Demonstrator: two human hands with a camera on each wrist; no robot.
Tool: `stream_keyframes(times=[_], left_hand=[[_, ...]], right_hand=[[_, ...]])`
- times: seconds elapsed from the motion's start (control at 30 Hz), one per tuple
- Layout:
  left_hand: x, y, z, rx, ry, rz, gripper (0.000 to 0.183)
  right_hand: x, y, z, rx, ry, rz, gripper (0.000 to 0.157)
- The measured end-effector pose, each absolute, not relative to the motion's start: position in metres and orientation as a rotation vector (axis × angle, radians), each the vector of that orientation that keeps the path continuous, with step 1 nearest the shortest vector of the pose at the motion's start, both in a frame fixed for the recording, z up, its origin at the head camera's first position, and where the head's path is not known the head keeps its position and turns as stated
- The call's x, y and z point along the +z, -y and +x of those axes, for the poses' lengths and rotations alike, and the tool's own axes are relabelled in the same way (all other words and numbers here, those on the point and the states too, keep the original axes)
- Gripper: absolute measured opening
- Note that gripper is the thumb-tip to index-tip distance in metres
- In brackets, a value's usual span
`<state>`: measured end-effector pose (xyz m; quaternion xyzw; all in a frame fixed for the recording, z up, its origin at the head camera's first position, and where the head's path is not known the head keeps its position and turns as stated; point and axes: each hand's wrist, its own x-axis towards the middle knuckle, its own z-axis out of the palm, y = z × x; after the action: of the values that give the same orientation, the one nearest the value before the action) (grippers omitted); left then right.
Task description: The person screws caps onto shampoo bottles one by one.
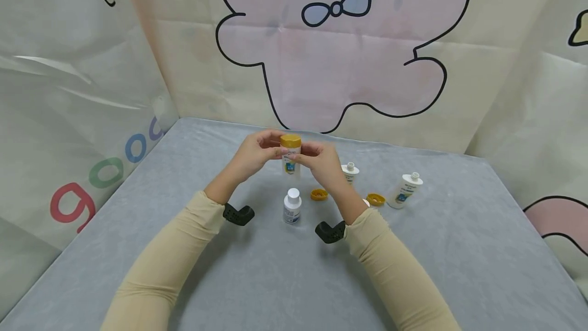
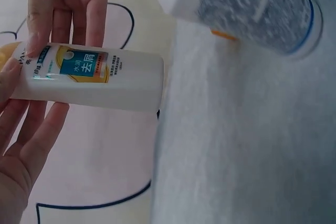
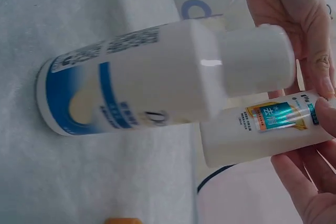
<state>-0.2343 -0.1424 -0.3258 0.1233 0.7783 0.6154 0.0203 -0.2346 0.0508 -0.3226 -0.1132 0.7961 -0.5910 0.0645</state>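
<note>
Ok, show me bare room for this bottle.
Bare cloth for the held shampoo bottle: between the sleeves, before the white-capped bottle; also right of the rightmost uncapped bottle. Crowded: around the yellow caps, beside the right forearm.

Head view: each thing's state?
Held bottle: capped, upright
Left hand: gripping held bottle
Right hand: gripping same bottle
Small bottle: cap on, standing
Far-right bottle: cap off
Bottle by right hand: cap off
Left gold cap: loose
Right gold cap: loose
Half-hidden white item: unclear

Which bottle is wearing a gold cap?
The held bottle, between left hand and right hand. The small bottle has a white cap; the bottles farther right show white tops.
</note>
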Motion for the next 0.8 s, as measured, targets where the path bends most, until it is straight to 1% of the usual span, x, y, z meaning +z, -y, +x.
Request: stream_keyframes(times=[0.17, 0.3, 0.53, 0.8], left_hand=[[-0.336, 0.149, -0.242, 1.869, -2.417, 0.367, 0.035], [-0.346, 0.153, -0.246, 1.834, -2.414, 0.347, 0.035], [-0.358, 0.156, -0.248, 1.768, -2.466, 0.377, 0.035], [-0.356, 0.159, -0.243, 1.711, -2.461, 0.344, 0.037]], right_hand=[[-0.336, -0.044, -0.242, -1.783, -2.409, -0.255, 0.038], [-0.346, -0.039, -0.247, -1.731, -2.416, -0.197, 0.036], [-0.354, -0.036, -0.248, -1.666, -2.422, -0.141, 0.034], [-0.353, -0.036, -0.243, -1.628, -2.472, -0.117, 0.037]])
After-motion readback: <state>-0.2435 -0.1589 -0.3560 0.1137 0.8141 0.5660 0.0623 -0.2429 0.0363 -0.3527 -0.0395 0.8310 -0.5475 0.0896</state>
